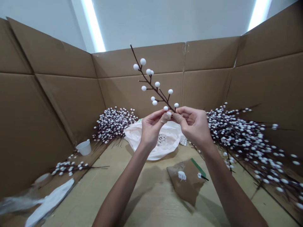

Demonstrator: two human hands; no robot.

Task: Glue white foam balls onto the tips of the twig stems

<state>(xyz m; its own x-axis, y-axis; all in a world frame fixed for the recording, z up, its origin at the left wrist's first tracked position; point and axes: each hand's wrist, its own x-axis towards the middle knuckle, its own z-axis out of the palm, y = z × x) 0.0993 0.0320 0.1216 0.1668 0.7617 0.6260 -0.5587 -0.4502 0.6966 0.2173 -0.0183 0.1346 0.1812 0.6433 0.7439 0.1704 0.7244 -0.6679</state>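
Head view: a left hand [151, 130] and a right hand [194, 126] pinch a twig with white balls [151, 82].
Their fingers press the twig's low end together, up above a white plastic bag [169, 142], between a heap of twigs [113, 124] and a bigger heap [248, 148].

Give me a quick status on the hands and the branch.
Left hand, right hand pinching branch base. White-berry branch held up, tilted. Left branch pile, right branch pile below the hands.

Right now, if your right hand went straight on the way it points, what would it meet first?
The right hand would probably meet the left hand first, at the base of the white-berried branch they pinch; depth is unclear.
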